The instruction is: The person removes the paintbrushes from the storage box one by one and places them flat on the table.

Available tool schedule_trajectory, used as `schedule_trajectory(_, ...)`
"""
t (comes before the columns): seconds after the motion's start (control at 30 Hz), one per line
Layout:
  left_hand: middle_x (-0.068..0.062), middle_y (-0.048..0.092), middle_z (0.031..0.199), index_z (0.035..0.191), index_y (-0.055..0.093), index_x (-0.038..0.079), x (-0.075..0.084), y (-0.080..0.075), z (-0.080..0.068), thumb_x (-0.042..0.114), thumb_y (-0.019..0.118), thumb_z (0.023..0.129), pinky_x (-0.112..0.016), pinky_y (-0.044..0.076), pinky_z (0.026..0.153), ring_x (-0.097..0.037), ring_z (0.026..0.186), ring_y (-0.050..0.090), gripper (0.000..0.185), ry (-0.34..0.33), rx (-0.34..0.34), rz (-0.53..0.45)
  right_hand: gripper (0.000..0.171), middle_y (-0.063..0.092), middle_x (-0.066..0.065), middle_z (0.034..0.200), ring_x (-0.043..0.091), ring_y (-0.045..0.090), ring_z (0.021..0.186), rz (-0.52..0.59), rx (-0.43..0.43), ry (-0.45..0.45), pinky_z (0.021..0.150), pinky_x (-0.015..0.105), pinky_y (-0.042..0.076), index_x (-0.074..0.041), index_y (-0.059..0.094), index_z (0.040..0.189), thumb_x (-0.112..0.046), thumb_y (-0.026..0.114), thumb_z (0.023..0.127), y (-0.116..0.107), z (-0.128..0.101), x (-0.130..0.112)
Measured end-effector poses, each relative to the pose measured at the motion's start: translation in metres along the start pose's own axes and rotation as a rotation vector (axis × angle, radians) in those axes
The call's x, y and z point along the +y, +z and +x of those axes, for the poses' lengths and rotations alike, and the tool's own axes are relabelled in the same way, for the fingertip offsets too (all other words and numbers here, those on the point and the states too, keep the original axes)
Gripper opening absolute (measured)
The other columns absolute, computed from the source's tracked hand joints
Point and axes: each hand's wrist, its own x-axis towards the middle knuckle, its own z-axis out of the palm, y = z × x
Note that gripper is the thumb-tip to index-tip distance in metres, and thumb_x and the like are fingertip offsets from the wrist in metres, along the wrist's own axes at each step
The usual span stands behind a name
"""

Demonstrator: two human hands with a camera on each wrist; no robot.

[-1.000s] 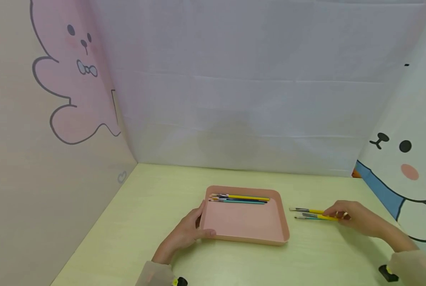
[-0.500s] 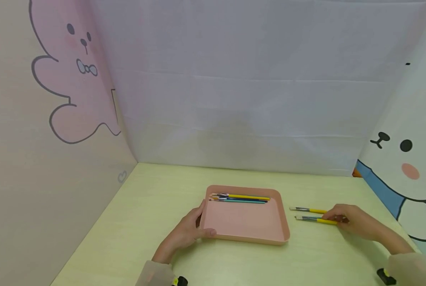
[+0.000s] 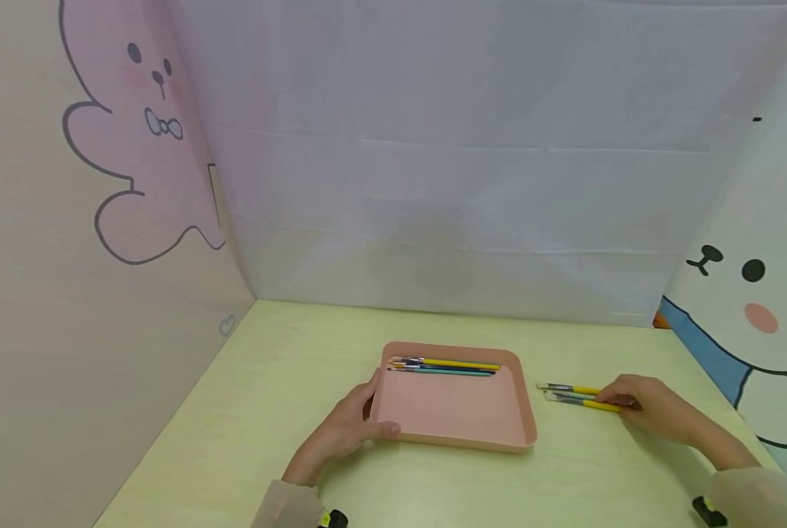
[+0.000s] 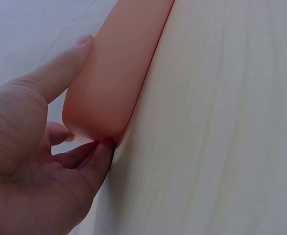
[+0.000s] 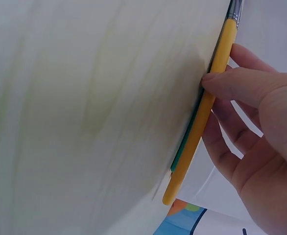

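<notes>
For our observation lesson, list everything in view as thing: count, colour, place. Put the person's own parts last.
Table: one, pale yellow, beneath everything
Tray: one, pink, on table
Tray brushes: several, exact count unclear; yellow, dark, teal; far side
Loose brushes: at least three; two yellow, one green; right of tray
Backdrop: one, whitish, behind table
Side panels: two, cartoon-printed; pink figure left, white right
Black devices: two, at cuffs
Sleeves: two, beige, near edge
Left hand: one, bare, gripping tray's near-left corner
Right hand: one, bare, pinching loose brushes
</notes>
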Motion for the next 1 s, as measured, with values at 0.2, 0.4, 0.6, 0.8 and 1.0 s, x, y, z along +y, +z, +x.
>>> schedule_trajectory(0.2,-0.022,0.035,0.164,0.171,0.009,0.009,0.0001,-0.0003,0.0007,0.031,0.087,0.091,-0.053,0.038,0.118,-0.030,0.139,0.049,0.114,0.003,-0.005,0.003,0.041,0.070,-0.004,0.093,0.005,0.059,0.075,-0.022,0.045,-0.009,0.062,0.024,0.053,-0.010,0.079,0.103,0.019,0.083,0.073,0.0004,0.0000,0.0006)
schedule_trajectory(0.4,-0.023,0.034,0.165,0.171,0.008,0.009,-0.0003,-0.0008,0.0004,0.030,0.087,0.092,-0.054,0.037,0.119,-0.031,0.141,0.048,0.114,0.011,-0.010,0.007,0.043,0.069,-0.007,0.090,-0.003,0.054,0.076,-0.045,0.086,-0.020,0.060,0.024,0.050,-0.011,0.079,0.100,0.019,0.086,0.070,0.0019,-0.0004,0.0011)
schedule_trajectory(0.6,-0.021,0.035,0.166,0.172,0.010,0.012,0.0007,-0.0002,-0.0005,0.034,0.087,0.091,-0.054,0.037,0.119,-0.031,0.142,0.047,0.114,-0.004,0.003,0.028,0.042,0.068,-0.011,0.088,-0.004,0.054,0.075,-0.075,0.100,0.000,0.061,0.025,0.051,-0.013,0.079,0.097,0.017,0.087,0.069,0.0020,0.0010,0.0005)
schedule_trajectory(0.8,-0.020,0.036,0.165,0.172,0.011,0.014,0.0002,0.0000,-0.0003,0.034,0.088,0.091,-0.053,0.039,0.117,-0.030,0.140,0.049,0.114,-0.001,0.008,0.029,0.040,0.066,-0.014,0.088,-0.004,0.056,0.076,-0.103,0.089,0.024,0.063,0.026,0.054,-0.016,0.079,0.097,0.012,0.089,0.070,0.0002,0.0035,-0.0023)
schedule_trajectory(1.0,-0.020,0.036,0.165,0.172,0.011,0.014,0.0004,-0.0001,-0.0006,0.035,0.088,0.090,-0.054,0.039,0.118,-0.030,0.140,0.049,0.114,-0.003,0.010,0.032,0.040,0.067,-0.012,0.090,-0.003,0.059,0.078,-0.115,0.079,-0.007,0.062,0.026,0.055,-0.015,0.079,0.101,0.008,0.091,0.070,-0.0052,0.0086,-0.0061)
